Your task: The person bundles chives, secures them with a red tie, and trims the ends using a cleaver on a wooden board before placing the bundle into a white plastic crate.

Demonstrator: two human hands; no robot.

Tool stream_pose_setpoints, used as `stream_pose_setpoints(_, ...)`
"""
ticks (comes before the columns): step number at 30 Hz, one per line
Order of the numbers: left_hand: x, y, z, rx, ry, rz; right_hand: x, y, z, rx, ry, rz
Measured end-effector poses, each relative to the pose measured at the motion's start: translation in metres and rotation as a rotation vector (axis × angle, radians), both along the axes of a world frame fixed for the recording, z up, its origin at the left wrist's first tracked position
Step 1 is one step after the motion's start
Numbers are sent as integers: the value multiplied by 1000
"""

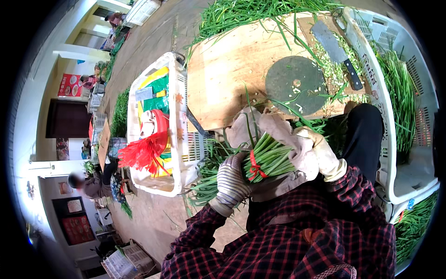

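Observation:
A bundle of green chive-like stalks (274,156), bound by a red tie (255,167), lies tilted over my lap with its pale cut ends to the right. My left hand (232,181), in a striped glove, wraps around its leafy side, left of the tie. Beside the cut ends, my right hand (320,153), in a whitish glove, is closed on the edge of a beige cloth (304,172). This cloth spreads behind and under the bundle. Some right fingertips are hidden in its folds. Loose leaves (209,181) trail out beyond my left hand.
Ahead lies a wooden board (223,69) with a dark round disc (290,88), a cleaver (332,42) and chopped bits. A white basket (175,162) at left holds red strips and a yellow-handled blade. A crate (371,88) of greens stands right. People sit far left.

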State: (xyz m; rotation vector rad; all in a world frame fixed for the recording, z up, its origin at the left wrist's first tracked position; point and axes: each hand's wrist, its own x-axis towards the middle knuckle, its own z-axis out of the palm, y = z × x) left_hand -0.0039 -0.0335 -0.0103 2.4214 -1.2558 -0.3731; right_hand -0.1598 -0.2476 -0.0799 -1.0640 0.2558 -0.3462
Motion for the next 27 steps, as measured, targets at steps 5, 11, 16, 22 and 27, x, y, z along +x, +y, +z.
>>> stream_pose_setpoints(5,4,6,-22,-69,102,46,-51,-13,-76,139,255,-342)
stream_pose_setpoints(11,-4,5,-7,34,-26,66,-40,-20,102,-1315,1176,-291)
stream_pose_setpoints(16,-8,3,5,71,-84,57,10,24,118,-1438,97,-367)
stream_pose_setpoints(22,-9,-1,5,139,-137,6,19,28,90,-1734,487,-170)
stream_pose_setpoints(27,-11,-2,11,205,-146,-30,24,18,98,-2016,331,-26)
